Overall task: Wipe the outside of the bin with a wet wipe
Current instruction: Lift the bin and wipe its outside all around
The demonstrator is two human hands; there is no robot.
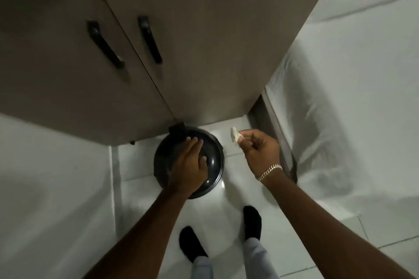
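Note:
A round black bin (pixel 213 161) with a glossy lid stands on the white tiled floor, right below the corner of a cabinet. My left hand (pixel 188 165) lies flat on the lid, fingers spread toward the hinge. To the right of the bin, my right hand (pixel 258 147) hovers above the floor and pinches a small crumpled white wet wipe (pixel 234 135) between its fingertips. The wipe hangs apart from the bin. A chain bracelet sits on my right wrist.
A brown cabinet (pixel 158 52) with two black handles rises directly behind the bin. A bed with white sheets (pixel 351 97) fills the right side, and another white surface (pixel 52 176) borders the left. My two feet in black socks (pixel 251 222) stand on the tiles (pixel 226 201) below the bin.

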